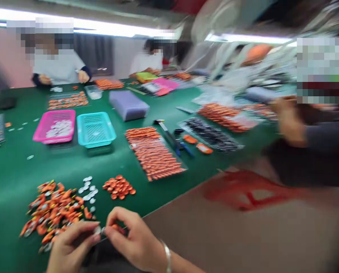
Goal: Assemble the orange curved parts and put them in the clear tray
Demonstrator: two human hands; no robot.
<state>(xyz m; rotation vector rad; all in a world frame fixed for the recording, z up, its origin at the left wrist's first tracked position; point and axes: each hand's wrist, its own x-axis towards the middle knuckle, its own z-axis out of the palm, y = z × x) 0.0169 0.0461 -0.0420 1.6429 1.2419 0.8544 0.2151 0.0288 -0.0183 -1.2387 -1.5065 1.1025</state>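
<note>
Low at the front edge of the green table [107,159], my left hand [72,242] pinches a small white round piece [97,230] between thumb and fingers. My right hand [138,239], with a bracelet at the wrist, is closed on a small orange piece [116,226], mostly hidden by the fingers. The two fingertips nearly meet; whether the pieces touch is blurred. Just beyond my left hand lies a heap of orange pieces [55,212] with yellow and silvery parts. Several white discs [88,191] and a pile of orange round pieces [119,186] lie beyond my hands.
A pink basket [36,131] with white pieces stands beside a turquoise basket [97,132]. Rows of orange strips [156,153], a hammer-like tool [167,134] and dark strips [211,134] lie rightward. A purple block [128,104] stands behind. Co-workers sit opposite; another's hand [290,119] is at right.
</note>
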